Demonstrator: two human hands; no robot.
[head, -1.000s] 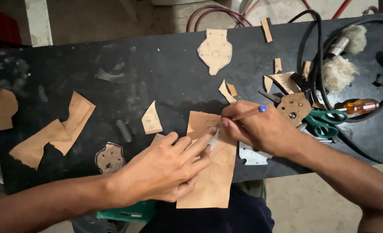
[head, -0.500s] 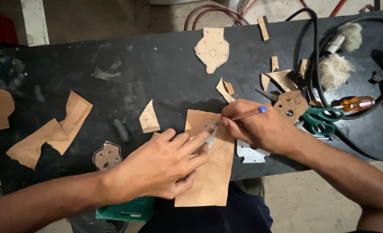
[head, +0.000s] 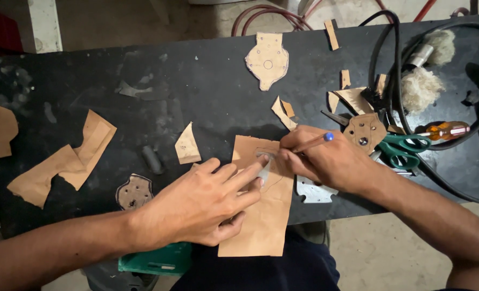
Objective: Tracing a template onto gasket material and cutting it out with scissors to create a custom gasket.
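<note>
Tan sheet [head: 263,215]: rectangular piece of brown gasket-like paper, lower centre of the frame, lying flat on the black surface [head: 196,91]. Its lower end overhangs the near edge. A faint curved pen line shows on its right half. A small pale template [head: 263,161] lies on its upper part, mostly hidden by fingers.

Around it: a triangular tan offcut [head: 187,145] just left of the sheet; a cut-out gasket shape with holes [head: 133,192] at lower left, near the left wrist; two larger irregular scraps [head: 61,161] at far left. Upper centre, a finished tan gasket with a centre hole [head: 268,60]. Right of centre, a small gasket with bolt holes [head: 364,131], green-handled scissors [head: 406,150], an orange-handled screwdriver [head: 447,130], black cable [head: 395,70] and a fluffy brush [head: 422,86]. A light metal plate [head: 314,189] sits at the near edge, touching the sheet's right side. The right hand covers the sheet's upper right corner.

Left hand [head: 196,202]: palm down, fingers spread over the sheet, index and middle fingertips pressing the template flat; not closed on anything.

Right hand [head: 328,161]: clenched round a pen with a blue cap [head: 310,143], tip down at the template's edge.
</note>
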